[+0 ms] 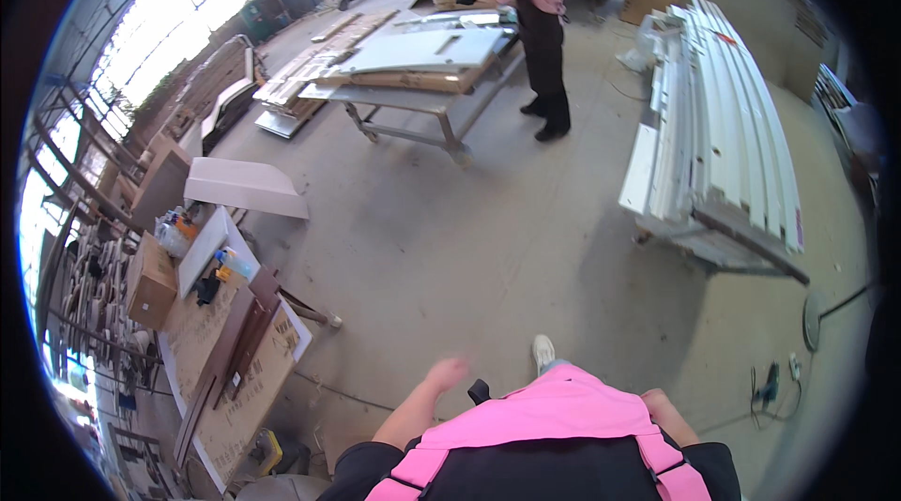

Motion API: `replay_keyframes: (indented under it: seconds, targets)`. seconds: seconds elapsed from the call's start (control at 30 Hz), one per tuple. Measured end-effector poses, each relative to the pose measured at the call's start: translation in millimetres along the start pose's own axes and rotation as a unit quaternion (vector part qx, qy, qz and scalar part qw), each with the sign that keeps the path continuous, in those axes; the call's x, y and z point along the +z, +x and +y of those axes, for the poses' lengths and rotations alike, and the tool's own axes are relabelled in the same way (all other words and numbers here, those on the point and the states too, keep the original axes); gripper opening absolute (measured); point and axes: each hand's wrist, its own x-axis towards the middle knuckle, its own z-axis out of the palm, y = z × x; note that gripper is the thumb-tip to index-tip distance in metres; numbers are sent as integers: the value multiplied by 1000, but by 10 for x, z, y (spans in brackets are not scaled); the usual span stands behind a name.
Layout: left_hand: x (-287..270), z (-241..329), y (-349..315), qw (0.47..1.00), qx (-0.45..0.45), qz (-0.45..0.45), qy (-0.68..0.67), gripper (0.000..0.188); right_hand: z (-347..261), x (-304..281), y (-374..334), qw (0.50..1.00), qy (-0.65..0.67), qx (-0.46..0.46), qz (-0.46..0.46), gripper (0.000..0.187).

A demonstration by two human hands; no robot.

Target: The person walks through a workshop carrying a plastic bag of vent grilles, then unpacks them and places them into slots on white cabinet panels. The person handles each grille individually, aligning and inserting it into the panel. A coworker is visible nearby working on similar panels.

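Observation:
My left hand hangs in front of me at the left, over bare concrete floor. It is smeared by motion, and nothing shows in it. At my right side, my right hand is mostly hidden by the pink apron I wear. A white shoe of mine sticks out ahead. Nearest to my left hand is a low worktable with a brown board top. Long dark brown strips lie along it, beside a blue-capped bottle and a small black item.
Ahead, a co-worker in dark overalls stands at a wheeled metal table stacked with white panels. Long white boards fill a rack at right. A corded tool lies on the floor. A cardboard box stands at left.

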Motion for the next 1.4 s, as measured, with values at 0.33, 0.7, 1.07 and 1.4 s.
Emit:
replay_keyframes:
  seconds: [0.33, 0.7, 1.07, 1.4]
  targets:
    - [-711, -365, -273, 894, -290, 212, -268, 39, -4426, -961, 1170, 899, -336, -280, -23, 17]
    - [-1647, -1039, 1603, 932, -307, 36, -187, 36, -6900, -456, 1759, 950, -125, -261, -116, 32]
    - [-6481, -41, 4130, 946, -38, 296, -126, 37, -6615, -1660, 1992, 980, 159, -65, 97, 30]
    - [-5336, 605, 4646, 971, -122, 84, -189, 35, -7037, -1747, 2409, 993, 107, -45, -15, 49]
